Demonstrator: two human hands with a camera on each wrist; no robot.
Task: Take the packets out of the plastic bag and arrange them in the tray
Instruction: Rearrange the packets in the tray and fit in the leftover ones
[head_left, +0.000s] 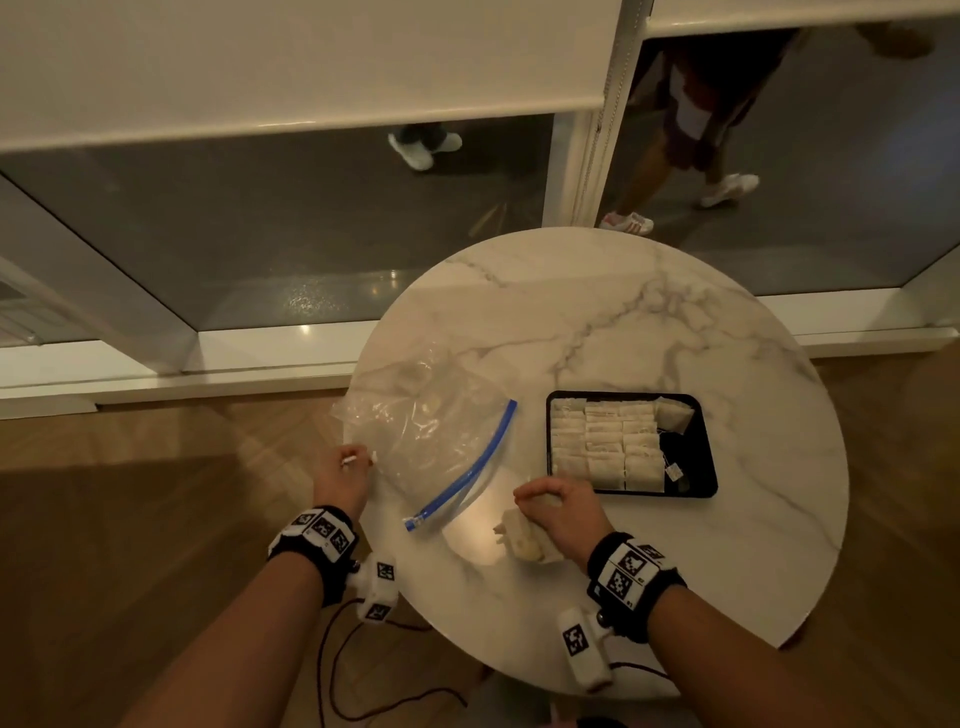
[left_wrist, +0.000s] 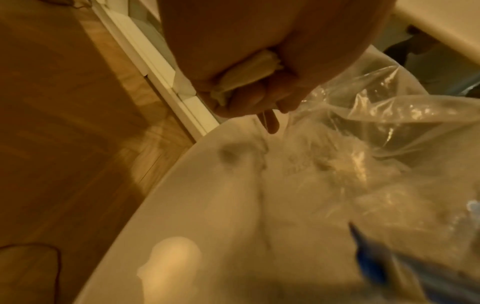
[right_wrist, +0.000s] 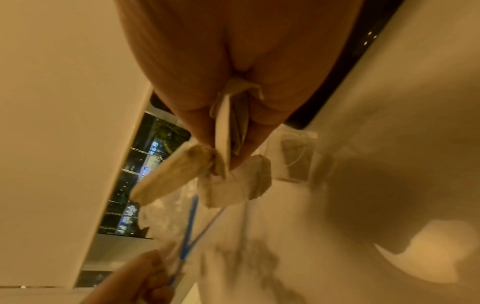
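Note:
A clear plastic bag (head_left: 426, 426) with a blue zip strip (head_left: 467, 478) lies crumpled on the left of the round marble table (head_left: 649, 312). My left hand (head_left: 345, 467) is at the bag's near-left corner. In the left wrist view its curled fingers (left_wrist: 259, 92) grip one pale packet (left_wrist: 246, 76) beside the bag's edge (left_wrist: 376, 127). My right hand (head_left: 540, 496) hovers before the black tray (head_left: 691, 457) and pinches a bunch of packets (right_wrist: 233, 185) that dangle below it (head_left: 524, 540). Rows of packets (head_left: 608, 441) fill the tray's left part.
The tray's right strip shows bare black with loose strings and a tag (head_left: 674, 472). Behind the table, a glass wall shows people's legs and shoes (head_left: 727, 189). A dark cable (head_left: 332, 665) hangs from my left wrist over the wooden floor.

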